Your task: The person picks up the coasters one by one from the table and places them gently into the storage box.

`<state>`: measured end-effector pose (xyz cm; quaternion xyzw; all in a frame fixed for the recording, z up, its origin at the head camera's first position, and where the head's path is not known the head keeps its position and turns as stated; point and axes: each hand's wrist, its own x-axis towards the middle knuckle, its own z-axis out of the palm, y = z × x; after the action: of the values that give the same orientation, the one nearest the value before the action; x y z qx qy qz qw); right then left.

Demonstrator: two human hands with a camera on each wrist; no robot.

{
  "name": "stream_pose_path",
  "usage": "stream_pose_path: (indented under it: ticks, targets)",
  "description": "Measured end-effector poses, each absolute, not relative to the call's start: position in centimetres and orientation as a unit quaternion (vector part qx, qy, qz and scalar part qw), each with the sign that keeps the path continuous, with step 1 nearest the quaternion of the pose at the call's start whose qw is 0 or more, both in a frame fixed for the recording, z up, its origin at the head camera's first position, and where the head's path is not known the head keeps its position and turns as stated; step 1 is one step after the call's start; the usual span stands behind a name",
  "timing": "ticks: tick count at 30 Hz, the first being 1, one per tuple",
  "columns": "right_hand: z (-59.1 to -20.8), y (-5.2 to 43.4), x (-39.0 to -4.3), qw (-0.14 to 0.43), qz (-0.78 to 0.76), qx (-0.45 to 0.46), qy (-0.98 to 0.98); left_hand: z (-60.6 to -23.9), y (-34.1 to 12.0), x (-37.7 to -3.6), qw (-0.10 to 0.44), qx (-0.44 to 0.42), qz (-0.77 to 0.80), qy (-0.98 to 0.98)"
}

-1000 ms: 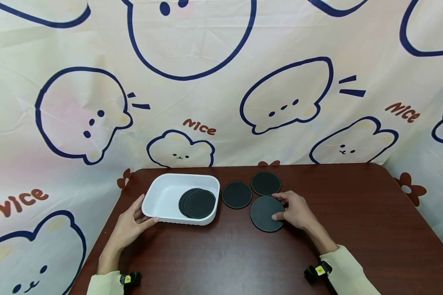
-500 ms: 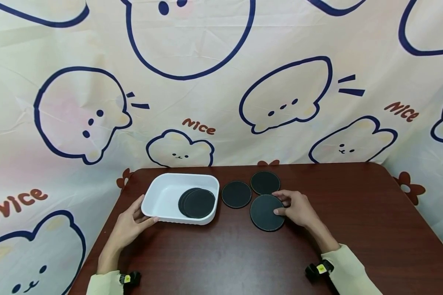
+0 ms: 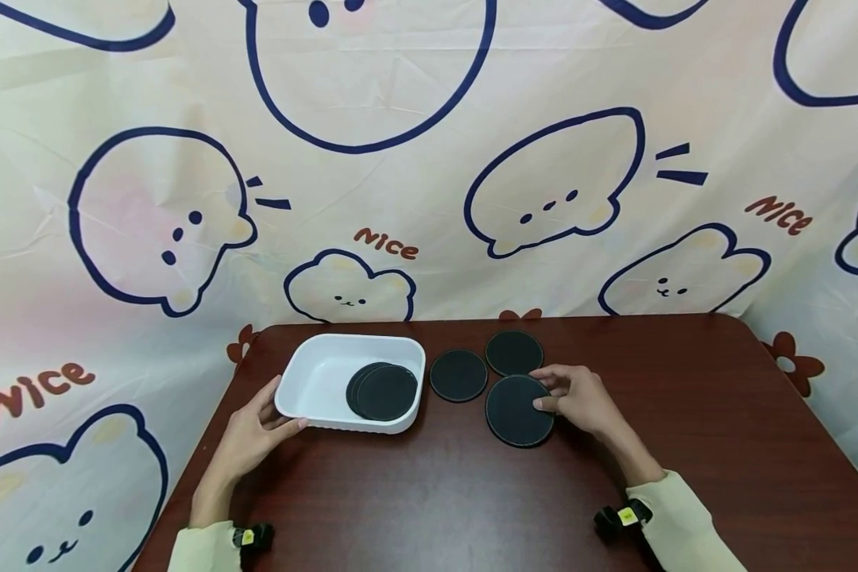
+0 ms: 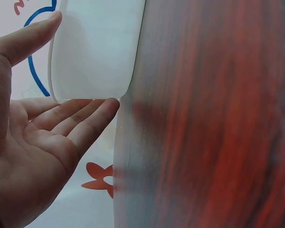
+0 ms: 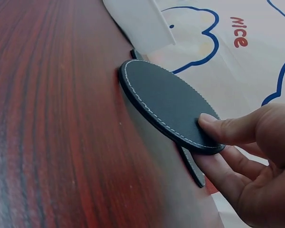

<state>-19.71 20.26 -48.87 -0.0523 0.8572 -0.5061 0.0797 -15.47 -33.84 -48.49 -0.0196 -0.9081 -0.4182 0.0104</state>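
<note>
R hand [image 3: 579, 400] pinches the near black coaster [image 3: 518, 411] by its right edge, lifted off the table [image 3: 686, 445]; white tray [image 3: 307, 413] lies to its left, L hand [image 3: 253, 433] open against tray's left wall.

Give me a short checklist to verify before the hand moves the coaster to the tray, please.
1. Right hand pinches the nearest coaster at its edge: ok.
2. Coaster edge raised off the table: ok in the right wrist view.
3. Left hand rests against the white tray: ok.
4. Free room in the tray beside the stacked coasters: ok.
5. Grip firm enough: cannot tell.
</note>
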Motion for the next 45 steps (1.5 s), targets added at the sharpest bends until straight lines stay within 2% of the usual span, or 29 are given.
stream_pose_path:
  ticks: [19, 28, 45]
  targets:
    - [-48.4, 20.9, -19.9, 0.153, -0.613, -0.041, 0.774, -48.5, -33.9, -15.6, 0.009, -0.020, -0.416, -0.909]
    - [-48.6, 21.1, -20.2, 0.160, -0.660, -0.013, 0.734, -48.4, -33.9, -15.4, -0.002, -0.012, -0.415, -0.910]
    - [-48.1, 18.8, -20.4, 0.183, -0.702, -0.025, 0.688, -48.4, -33.5, -15.4, -0.012, -0.017, -0.416, -0.909]
